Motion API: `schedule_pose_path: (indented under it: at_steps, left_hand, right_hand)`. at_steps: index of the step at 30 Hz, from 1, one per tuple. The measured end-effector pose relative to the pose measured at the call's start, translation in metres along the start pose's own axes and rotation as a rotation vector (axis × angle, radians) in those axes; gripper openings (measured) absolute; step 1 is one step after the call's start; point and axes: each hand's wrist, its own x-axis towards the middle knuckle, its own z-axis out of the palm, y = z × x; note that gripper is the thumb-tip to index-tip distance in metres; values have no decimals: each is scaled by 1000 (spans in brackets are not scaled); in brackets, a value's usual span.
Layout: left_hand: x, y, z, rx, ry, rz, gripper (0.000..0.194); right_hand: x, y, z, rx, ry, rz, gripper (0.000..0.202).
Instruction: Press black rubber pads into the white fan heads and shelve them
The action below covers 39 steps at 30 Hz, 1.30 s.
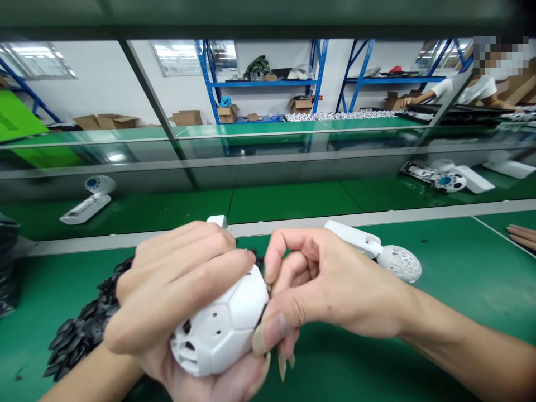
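the white ball shell (228, 324) is sitting in the left hand (180, 285), above the green worktop (469, 279). the left fingers are clamping over the shell's upper left, and the thumb is supporting its underside. the right hand (326, 285) is working at the shell's right edge, its thumb touching there and its bent fingers gathering close; the view is not showing whether they are pinching a part. black pieces (86, 329) are lying left of the shell; a white device (364, 240) is resting beyond it, rightward.
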Motion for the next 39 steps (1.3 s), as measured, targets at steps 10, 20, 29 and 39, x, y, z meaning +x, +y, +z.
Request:
schedule_pose_path:
  at_steps: [10, 20, 29, 39]
  left_hand:
    - [-9, -7, 13, -45, 185, 55, 34]
    - [-6, -1, 10, -181, 13, 36, 26]
    - [-14, 18, 7, -10, -13, -181, 57]
    - [16, -8, 12, -35, 10, 73, 62]
  right_hand:
    - [-4, -3, 0, -26, -66, -8, 46]
    - [-1, 0, 0, -84, -102, -27, 50]
    - [-10, 12, 4, -456, 84, -358, 40]
    - [2, 6, -10, -811, 262, -538, 25]
